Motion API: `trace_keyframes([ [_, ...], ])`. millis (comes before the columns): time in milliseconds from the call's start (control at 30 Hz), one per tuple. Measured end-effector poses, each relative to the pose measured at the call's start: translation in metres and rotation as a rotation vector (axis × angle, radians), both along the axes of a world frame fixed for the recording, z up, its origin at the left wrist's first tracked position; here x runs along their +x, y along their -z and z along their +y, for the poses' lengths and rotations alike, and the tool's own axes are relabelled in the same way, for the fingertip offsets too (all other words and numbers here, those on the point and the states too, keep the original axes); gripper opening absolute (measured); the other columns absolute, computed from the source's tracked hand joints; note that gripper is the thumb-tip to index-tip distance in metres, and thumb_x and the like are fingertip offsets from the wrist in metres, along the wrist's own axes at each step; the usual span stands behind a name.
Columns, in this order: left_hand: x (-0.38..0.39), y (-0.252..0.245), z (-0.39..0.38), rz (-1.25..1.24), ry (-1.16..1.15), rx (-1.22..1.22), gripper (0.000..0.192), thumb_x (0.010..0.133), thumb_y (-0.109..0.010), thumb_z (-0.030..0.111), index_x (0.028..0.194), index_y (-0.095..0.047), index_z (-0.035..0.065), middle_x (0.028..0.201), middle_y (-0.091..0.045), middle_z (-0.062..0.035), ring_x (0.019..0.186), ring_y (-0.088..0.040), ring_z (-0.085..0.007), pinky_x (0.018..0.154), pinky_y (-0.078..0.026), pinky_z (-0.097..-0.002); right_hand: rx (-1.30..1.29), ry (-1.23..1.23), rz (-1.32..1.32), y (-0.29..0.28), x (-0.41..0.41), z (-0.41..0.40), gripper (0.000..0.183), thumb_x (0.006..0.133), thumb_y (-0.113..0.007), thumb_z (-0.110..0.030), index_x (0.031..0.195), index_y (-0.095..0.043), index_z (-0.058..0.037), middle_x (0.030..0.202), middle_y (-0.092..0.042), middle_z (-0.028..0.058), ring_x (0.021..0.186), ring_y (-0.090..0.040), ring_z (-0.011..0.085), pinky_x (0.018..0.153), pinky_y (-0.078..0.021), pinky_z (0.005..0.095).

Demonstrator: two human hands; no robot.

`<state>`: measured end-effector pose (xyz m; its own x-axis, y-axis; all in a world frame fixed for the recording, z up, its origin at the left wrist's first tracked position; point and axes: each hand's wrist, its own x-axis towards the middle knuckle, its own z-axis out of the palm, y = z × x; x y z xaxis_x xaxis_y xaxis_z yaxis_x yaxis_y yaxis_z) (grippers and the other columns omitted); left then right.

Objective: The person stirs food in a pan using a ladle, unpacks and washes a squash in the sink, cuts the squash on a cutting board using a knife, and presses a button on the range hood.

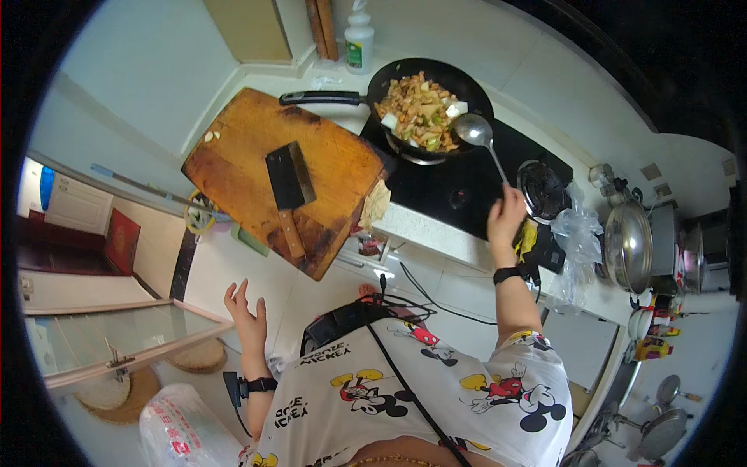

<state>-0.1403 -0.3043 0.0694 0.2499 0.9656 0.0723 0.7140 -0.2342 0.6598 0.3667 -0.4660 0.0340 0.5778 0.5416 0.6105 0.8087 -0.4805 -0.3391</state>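
My right hand [506,215] grips the handle of a metal ladle [474,129]. The ladle's bowl rests at the near right rim of a black frying pan [478,87], against the food. Diced pieces, green bits and a few white chunks make up the food [420,108] in the pan. The pan sits on a black glass cooktop [432,192], its handle reaching left over the counter. My left hand [248,312] hangs in the air with fingers apart, holding nothing. Beyond it, a cleaver [290,178] with a wooden handle lies on a wooden cutting board [344,152].
Garlic cloves [212,136] lie at the board's far left. A white spray bottle [359,41] stands behind the pan. On the right are a dark round burner-like item [543,190], a clear plastic bag [575,245] and a steel wok [627,245]. A black cable [443,300] hangs before me.
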Motion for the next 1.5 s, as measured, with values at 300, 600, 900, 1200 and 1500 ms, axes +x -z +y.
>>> trace_keyframes([
  [300,-0.053,0.005,-0.009,0.030,-0.115,0.102,0.050,0.073,-0.060,0.002,0.121,-0.046,0.0080,0.125,-0.031,-0.0174,0.108,-0.041,-0.0322,0.091,-0.036,-0.0364,-0.381,-0.109,0.093,0.035,-0.020,0.047,0.033,0.069,-0.050,0.004,0.094,-0.066,-0.0117,0.106,-0.055,0.0165,0.093,-0.051,0.0345,0.083,-0.0426,0.0390],
  [600,-0.172,0.049,-0.046,-0.057,-0.290,-0.027,0.049,0.074,-0.063,0.007,0.120,-0.046,0.0111,0.124,-0.035,-0.0181,0.115,-0.037,-0.0334,0.097,-0.034,-0.0392,-0.561,-0.154,-0.109,0.038,-0.027,0.043,0.042,0.077,-0.059,-0.014,0.115,-0.050,0.0002,0.094,-0.059,0.0197,0.091,-0.054,0.0332,0.081,-0.0433,0.0394],
  [900,-0.262,0.165,-0.092,0.060,-0.380,-0.473,0.053,0.070,-0.066,0.018,0.119,-0.047,0.0095,0.114,-0.042,-0.0242,0.102,-0.047,-0.0393,0.088,-0.041,-0.0413,-0.377,0.684,0.145,0.075,-0.118,-0.014,0.048,0.076,-0.055,-0.027,0.117,-0.048,-0.0018,0.110,-0.053,0.0186,0.099,-0.051,0.0366,0.083,-0.0414,0.0462],
  [1200,-0.295,0.224,-0.121,0.072,-0.499,-0.788,0.044,0.073,-0.058,0.025,0.112,-0.054,0.0069,0.107,-0.049,-0.0266,0.100,-0.050,-0.0398,0.087,-0.042,-0.0411,-1.345,-0.068,0.621,0.157,-0.248,-0.079,0.043,0.076,-0.054,-0.022,0.113,-0.051,0.0004,0.108,-0.055,0.0181,0.098,-0.053,0.0340,0.083,-0.0422,0.0424],
  [1500,-0.319,0.270,-0.154,0.037,-0.509,-0.747,0.044,0.068,-0.062,0.020,0.108,-0.055,0.0031,0.103,-0.056,-0.0230,0.099,-0.052,-0.0348,0.089,-0.040,-0.0408,-1.360,-0.418,0.921,0.220,-0.257,-0.071,0.032,0.075,-0.054,-0.014,0.103,-0.057,0.0021,0.102,-0.059,0.0198,0.095,-0.056,0.0291,0.082,-0.0433,0.0348],
])
